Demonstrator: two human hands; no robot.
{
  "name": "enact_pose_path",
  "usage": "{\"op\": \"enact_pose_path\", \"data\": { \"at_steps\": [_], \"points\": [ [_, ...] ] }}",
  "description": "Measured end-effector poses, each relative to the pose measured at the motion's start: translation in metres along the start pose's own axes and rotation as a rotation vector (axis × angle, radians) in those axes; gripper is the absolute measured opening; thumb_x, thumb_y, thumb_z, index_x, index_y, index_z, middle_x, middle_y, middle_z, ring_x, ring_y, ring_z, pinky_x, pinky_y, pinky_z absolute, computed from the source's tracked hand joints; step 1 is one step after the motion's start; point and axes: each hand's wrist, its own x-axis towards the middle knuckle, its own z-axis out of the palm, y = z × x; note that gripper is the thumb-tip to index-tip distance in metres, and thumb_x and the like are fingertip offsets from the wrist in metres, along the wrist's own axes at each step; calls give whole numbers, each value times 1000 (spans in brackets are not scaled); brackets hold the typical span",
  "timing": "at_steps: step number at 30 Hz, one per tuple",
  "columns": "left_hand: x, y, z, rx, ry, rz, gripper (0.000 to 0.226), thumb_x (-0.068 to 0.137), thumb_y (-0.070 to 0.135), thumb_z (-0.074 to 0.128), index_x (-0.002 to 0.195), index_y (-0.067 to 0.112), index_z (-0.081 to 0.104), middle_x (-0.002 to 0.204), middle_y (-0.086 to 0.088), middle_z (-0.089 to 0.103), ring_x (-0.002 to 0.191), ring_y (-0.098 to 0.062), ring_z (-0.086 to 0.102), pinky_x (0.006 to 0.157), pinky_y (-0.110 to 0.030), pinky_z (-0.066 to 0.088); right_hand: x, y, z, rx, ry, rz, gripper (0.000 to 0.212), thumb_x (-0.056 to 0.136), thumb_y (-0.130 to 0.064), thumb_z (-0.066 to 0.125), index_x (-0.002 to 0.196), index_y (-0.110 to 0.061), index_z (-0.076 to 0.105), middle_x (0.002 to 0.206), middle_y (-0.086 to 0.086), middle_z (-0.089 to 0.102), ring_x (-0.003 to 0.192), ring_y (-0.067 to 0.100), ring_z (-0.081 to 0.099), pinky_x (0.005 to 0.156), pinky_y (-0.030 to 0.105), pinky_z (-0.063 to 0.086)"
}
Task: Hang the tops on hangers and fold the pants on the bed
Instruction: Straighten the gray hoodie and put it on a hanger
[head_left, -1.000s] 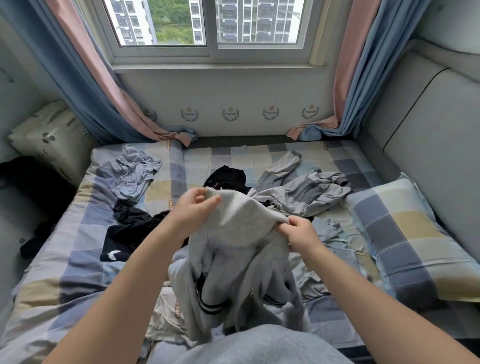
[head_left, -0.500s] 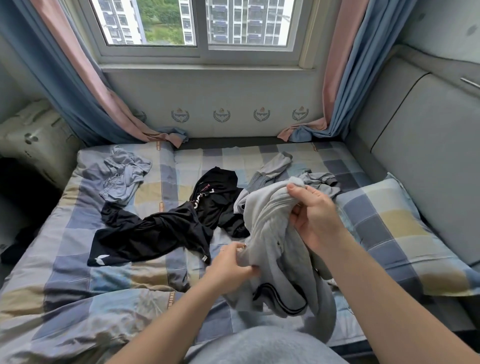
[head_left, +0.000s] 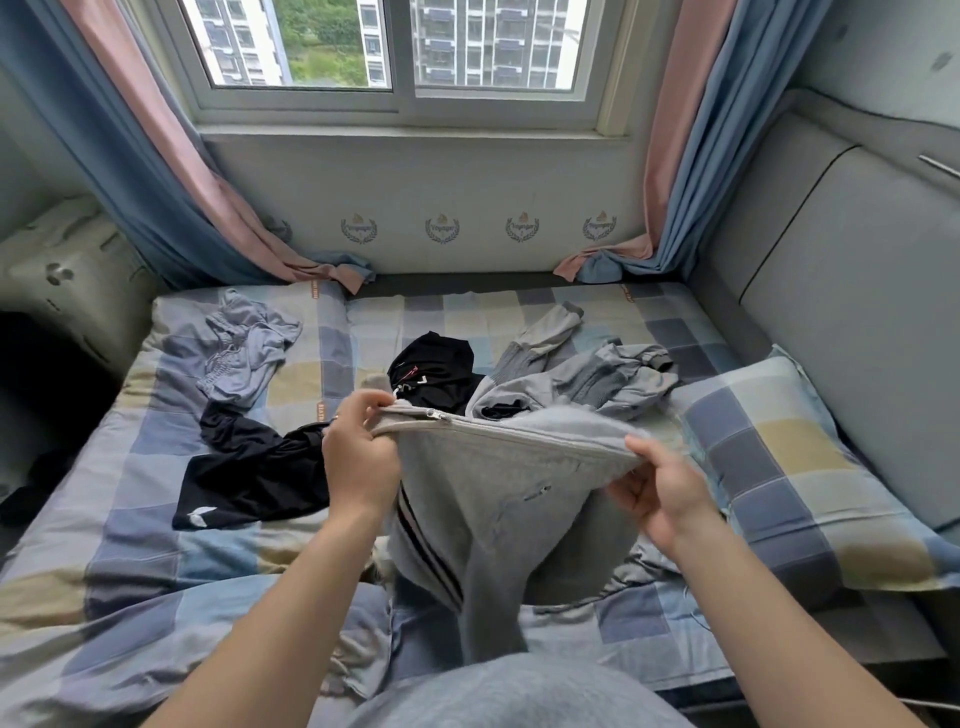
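Hands: our left hand (head_left: 358, 462) and right hand (head_left: 660, 493) were apart, each pinching the zipper edge of the grey zip top (head_left: 493, 483).
Grey zip top: we held it stretched between our 2 hands above the bed (head_left: 104, 525), its body hanging down.
Black garment (head_left: 249, 475): spread on the bed, left of our left hand.
Grey garment (head_left: 587, 379): crumpled beyond the top.
Blue-grey shorts (head_left: 244, 353): far left.

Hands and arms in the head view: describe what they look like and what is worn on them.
The left forearm and right forearm are bare, with no sleeve in view down to the frame's edge. The left hand and right hand wear no gloves, and no watch or bracelet shows at either wrist. Any ring is too small to tell.
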Motion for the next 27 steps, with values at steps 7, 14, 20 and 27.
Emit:
{"op": "enact_pose_path", "data": {
  "at_steps": [7,14,20,27],
  "points": [
    [-2,21,-6,33,-155,456,49,68,-25,49,91,13,70,93,8,68,91,-12,65,80,-18,46,9,37,-4,-650,-59,129,24,93,-27,67,112,-14,61,112,5,61,103,21,58,93,46,51],
    [-6,22,-16,-48,-241,475,52,70,-23,46,79,23,68,86,7,70,87,-18,66,77,-28,48,-27,34,76,-826,-600,-244,62,91,-38,71,145,-33,42,138,-7,52,122,10,55,95,33,51],
    [-17,44,-33,-36,-483,481,53,62,-13,39,72,30,69,81,8,69,79,-12,63,71,-22,48,-22,11,116,-770,-432,40,63,88,-78,40,124,-28,56,118,4,66,97,25,71,78,40,61],
    [-38,39,-23,46,-643,571,39,68,-11,47,73,19,72,78,6,69,82,-16,63,79,-29,50,-10,-9,131,-1132,-380,-3,29,91,-19,68,108,5,65,77,12,57,57,20,58,48,28,57]
  ]
}}
